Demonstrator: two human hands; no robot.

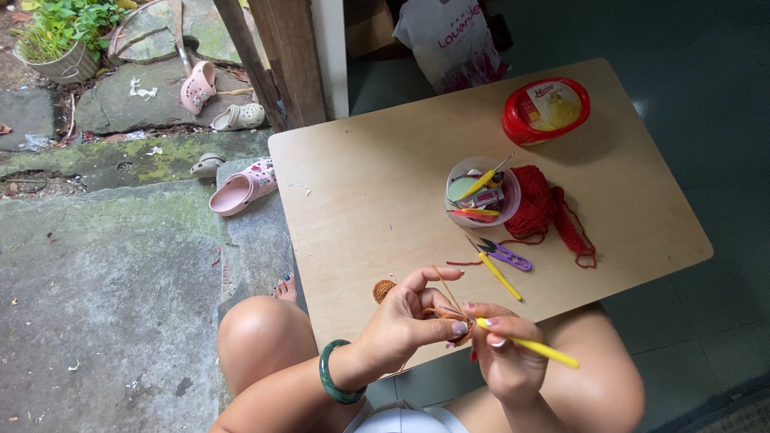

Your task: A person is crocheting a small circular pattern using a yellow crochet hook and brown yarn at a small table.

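My left hand [405,321] pinches a small tan crochet piece [455,321] with its yarn strand running up over my index finger. My right hand [505,353] grips a yellow-handled crochet hook [533,345], its tip worked into that piece. Both hands hover at the near edge of a low wooden table [361,192]. A small round tan crocheted piece [384,289] lies on the table just left of my left hand. A green bangle [330,377] circles my left wrist.
On the table: a second yellow hook [499,274], purple snips [507,256], a clear tub of tools [482,192], red yarn [549,210], a red lidded tub [546,109]. Pink and pale clogs [241,189] lie on the stone floor at left. My bare knees flank the table.
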